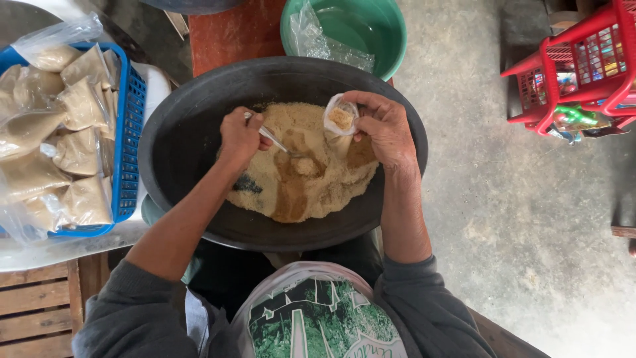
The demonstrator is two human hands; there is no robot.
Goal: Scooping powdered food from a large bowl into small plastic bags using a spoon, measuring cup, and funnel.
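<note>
Soft even daylight, faint shadows, sharp focus (slight wide-angle edge distortion)

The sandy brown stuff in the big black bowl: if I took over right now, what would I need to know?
Left hand: shut on a metal spoon, its tip down in the brown powder.
Right hand: pinches a small clear bag open above the heap; a little powder is inside.
The black bowl sits on the lap, still holding a large heap.
Done: many filled bags lie in the blue basket on the left.
Left: this bag is barely filled. More empty clear bags lie in the green basin.
</note>
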